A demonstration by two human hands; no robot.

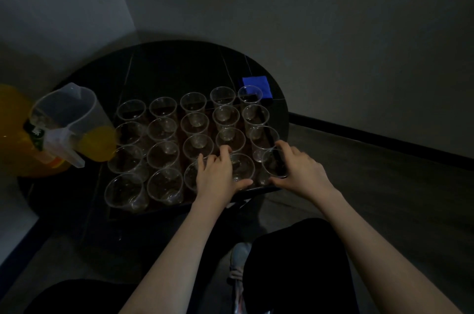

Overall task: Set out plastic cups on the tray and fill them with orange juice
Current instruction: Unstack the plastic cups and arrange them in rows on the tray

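Both forearms are stretched from the near edge over a dark round table, on which a dark tray is filled with rows of clear plastic cups, all seen empty. A clear jug holding orange juice is seen at the table's left edge, a blue cloth beyond the tray. One near-row cup is gripped by the curled left hand, and the near-right corner cup is held by the right hand.

Cups stand in rows on the tray, pitcher left.
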